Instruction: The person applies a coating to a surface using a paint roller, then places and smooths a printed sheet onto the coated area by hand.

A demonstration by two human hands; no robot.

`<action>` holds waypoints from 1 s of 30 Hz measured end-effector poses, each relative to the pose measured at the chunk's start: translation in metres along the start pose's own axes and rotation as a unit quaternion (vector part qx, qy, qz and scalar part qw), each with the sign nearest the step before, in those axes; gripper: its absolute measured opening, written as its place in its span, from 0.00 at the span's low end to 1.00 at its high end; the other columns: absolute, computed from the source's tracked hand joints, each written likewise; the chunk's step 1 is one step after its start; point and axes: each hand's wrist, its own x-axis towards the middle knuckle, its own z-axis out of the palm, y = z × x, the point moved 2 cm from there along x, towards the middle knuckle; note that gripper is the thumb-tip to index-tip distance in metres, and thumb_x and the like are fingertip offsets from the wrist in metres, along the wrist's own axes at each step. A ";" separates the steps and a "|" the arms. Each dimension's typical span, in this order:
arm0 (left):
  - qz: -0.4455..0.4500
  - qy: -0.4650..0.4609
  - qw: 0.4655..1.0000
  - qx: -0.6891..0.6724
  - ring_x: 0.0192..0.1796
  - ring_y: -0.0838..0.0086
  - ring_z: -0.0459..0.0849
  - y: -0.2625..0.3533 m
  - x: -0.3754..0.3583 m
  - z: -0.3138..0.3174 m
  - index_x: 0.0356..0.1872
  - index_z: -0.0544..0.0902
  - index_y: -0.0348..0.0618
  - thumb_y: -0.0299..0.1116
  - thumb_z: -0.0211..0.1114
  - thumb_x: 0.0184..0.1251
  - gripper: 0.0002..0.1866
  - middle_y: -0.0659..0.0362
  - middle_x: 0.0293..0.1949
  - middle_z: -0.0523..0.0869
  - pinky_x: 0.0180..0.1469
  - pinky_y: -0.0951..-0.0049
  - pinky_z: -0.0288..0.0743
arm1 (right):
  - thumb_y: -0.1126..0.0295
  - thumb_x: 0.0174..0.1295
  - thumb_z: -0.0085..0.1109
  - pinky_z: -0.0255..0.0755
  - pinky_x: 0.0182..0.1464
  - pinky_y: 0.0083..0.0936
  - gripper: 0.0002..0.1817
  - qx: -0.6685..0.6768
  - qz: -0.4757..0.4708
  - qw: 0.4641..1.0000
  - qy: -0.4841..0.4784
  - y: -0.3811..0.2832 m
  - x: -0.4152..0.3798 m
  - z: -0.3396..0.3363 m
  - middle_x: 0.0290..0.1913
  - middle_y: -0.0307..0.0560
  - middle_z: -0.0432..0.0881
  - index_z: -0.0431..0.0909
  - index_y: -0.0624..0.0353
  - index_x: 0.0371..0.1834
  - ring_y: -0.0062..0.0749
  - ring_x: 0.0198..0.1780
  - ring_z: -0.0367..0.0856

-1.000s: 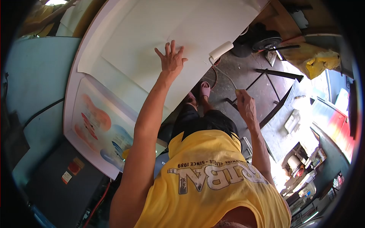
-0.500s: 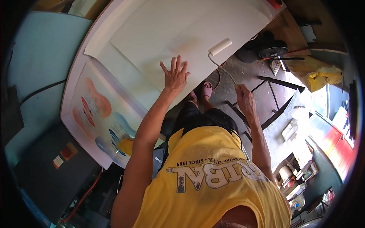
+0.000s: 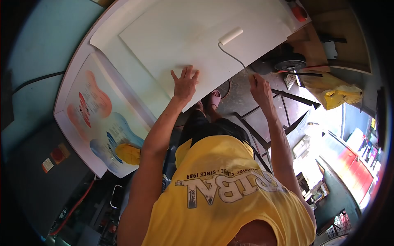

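A paint roller [image 3: 230, 36] was gripped by its handle in the closed right hand [image 3: 259, 84], its light sleeve resting on the white sheet [image 3: 184, 33]. That thin, probably flexible sheet was pinned to the worktop [image 3: 82, 61] by the flat, spread left hand [image 3: 184, 84].

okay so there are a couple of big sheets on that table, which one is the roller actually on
The roller rests on the plain white sheet, where the left hand presses flat. The other, the printed poster, carries orange, blue and yellow shapes.

Left hand [image 3: 185, 83] flat on white sheet [image 3: 180, 33], right hand [image 3: 259, 84] gripping paint roller [image 3: 230, 36] atop it.
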 end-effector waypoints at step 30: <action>0.080 0.041 0.996 0.027 0.69 0.52 0.71 -0.019 -0.013 0.000 0.61 0.79 0.46 0.42 0.66 0.70 0.22 0.54 0.66 0.74 0.64 0.39 0.72 | 0.58 0.73 0.56 0.76 0.47 0.50 0.16 0.000 -0.007 1.000 -0.015 -0.005 0.007 -0.001 0.38 0.65 0.84 0.83 0.61 0.42 0.64 0.45 0.84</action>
